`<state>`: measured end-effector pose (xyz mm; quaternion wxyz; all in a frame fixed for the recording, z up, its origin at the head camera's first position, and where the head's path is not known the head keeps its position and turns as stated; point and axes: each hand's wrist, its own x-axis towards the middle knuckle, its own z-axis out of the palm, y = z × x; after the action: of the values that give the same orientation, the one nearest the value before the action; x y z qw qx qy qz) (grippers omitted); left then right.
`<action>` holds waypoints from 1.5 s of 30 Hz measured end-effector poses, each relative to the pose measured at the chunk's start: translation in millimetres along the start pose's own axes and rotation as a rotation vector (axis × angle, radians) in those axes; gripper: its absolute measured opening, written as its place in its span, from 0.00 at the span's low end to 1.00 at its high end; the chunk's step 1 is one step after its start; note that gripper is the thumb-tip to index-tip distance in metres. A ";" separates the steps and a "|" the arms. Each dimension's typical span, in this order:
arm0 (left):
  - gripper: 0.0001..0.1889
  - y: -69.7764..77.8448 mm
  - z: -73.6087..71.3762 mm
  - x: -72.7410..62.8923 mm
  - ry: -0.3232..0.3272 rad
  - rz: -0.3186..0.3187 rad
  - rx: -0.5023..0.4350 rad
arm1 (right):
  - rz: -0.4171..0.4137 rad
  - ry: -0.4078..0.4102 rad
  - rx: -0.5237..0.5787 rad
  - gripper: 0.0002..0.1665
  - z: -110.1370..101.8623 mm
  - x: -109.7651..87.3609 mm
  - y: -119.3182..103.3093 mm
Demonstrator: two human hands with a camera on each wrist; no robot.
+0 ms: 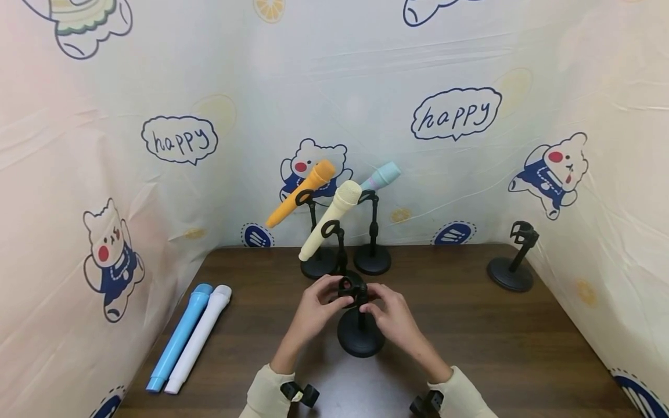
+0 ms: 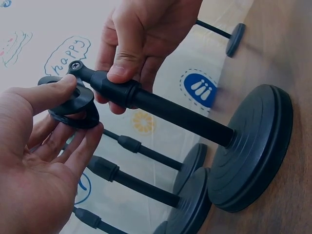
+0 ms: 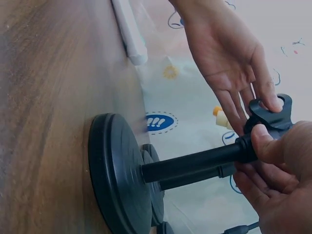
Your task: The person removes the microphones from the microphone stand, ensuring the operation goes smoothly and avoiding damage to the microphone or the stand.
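A black microphone stand (image 1: 360,334) with a round base stands upright near the middle of the table, between both hands. My left hand (image 1: 316,307) pinches the clip (image 2: 73,100) at its top, thumb on one side and fingers on the other. Just below the clip's joint, my right hand (image 1: 392,316) grips the collar of the pole (image 2: 180,117) between thumb and fingers. In the right wrist view the stand's base (image 3: 119,170) rests on the wooden table. The clip holds no microphone.
Behind it, three stands carry an orange microphone (image 1: 298,194), a cream microphone (image 1: 330,220) and a light blue microphone (image 1: 384,175). Another stand (image 1: 511,273) without a microphone is at the back right. A blue microphone (image 1: 180,337) and a white microphone (image 1: 200,339) lie at the left.
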<state>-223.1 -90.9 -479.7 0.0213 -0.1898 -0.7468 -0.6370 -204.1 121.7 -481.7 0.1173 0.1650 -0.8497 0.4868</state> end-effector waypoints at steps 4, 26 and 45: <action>0.19 -0.6 -0.2 -0.8 -0.001 0.001 0.007 | -0.021 0.018 -0.026 0.19 2.7 -1.4 -0.4; 0.22 2.6 0.4 -0.5 -0.032 -0.003 -0.009 | 0.015 -0.121 0.074 0.23 -2.0 -3.1 10.5; 0.22 4.9 0.4 -2.3 -0.058 -0.045 -0.044 | 0.062 -0.118 0.051 0.10 11.4 -6.4 23.6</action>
<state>-219.3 -90.6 -475.8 -0.0191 -0.1918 -0.7369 -0.6479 -208.0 124.0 -508.4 0.0474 0.1701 -0.8472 0.5011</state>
